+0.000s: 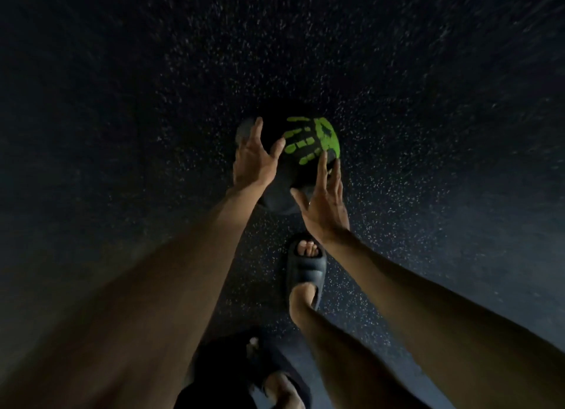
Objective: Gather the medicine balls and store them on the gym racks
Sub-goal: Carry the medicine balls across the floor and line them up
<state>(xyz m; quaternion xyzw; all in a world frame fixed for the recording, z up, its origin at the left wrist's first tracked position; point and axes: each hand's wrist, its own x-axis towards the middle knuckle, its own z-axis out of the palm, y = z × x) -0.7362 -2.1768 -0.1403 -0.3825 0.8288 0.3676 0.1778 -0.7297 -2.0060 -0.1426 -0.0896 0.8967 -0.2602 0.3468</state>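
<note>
A black medicine ball (307,141) with a green handprint on it lies on the dark speckled floor, in the middle of the view. My left hand (253,159) lies against the ball's left side, fingers spread and fairly straight, thumb reaching towards the handprint. My right hand (324,203) is at the ball's lower right side with straight fingers pointing up along it. The ball sits between the two palms. The underside of the ball and its contact with the floor are hidden in the dim light.
The floor (428,133) is dark rubber with pale flecks and stretches away on all sides. My foot in a dark slide sandal (305,271) stands just below the ball. The other sandalled foot (269,375) is at the bottom edge.
</note>
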